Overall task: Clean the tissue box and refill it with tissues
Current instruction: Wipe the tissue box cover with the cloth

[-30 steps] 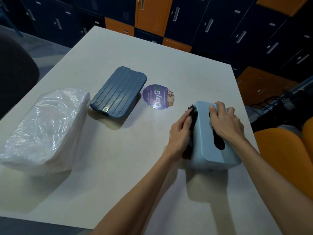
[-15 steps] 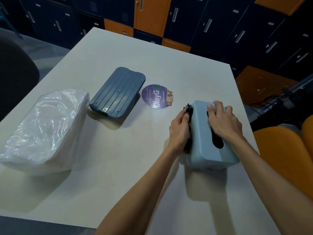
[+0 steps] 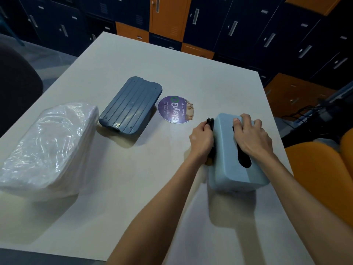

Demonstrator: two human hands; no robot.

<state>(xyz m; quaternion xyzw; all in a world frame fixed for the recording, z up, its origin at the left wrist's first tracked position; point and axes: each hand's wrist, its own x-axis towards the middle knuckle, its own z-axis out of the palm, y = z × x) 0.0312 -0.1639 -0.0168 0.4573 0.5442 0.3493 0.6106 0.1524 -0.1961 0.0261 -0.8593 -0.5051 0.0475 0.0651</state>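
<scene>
The light blue tissue box [image 3: 227,161] stands on the white table [image 3: 133,188] at the right, with its dark slot facing up. My right hand [image 3: 250,136] rests on top of it, fingers curled over its far end and thumb by the slot. My left hand [image 3: 200,140] grips a dark cloth [image 3: 210,123] and presses it against the box's left side. A ribbed dark blue base panel [image 3: 129,106] lies flat at the table's middle. At the left sits a bundle of white tissues in clear plastic [image 3: 45,148].
A round purple sticker [image 3: 174,109] lies between the dark blue panel and the box. An orange chair [image 3: 321,173] stands close to the table's right edge. Blue and orange lockers [image 3: 172,16] line the back. A dark chair back [image 3: 17,85] is at the far left.
My left hand with the cloth has slid slightly toward me along the box's left side. My right hand stays on top of the box.
</scene>
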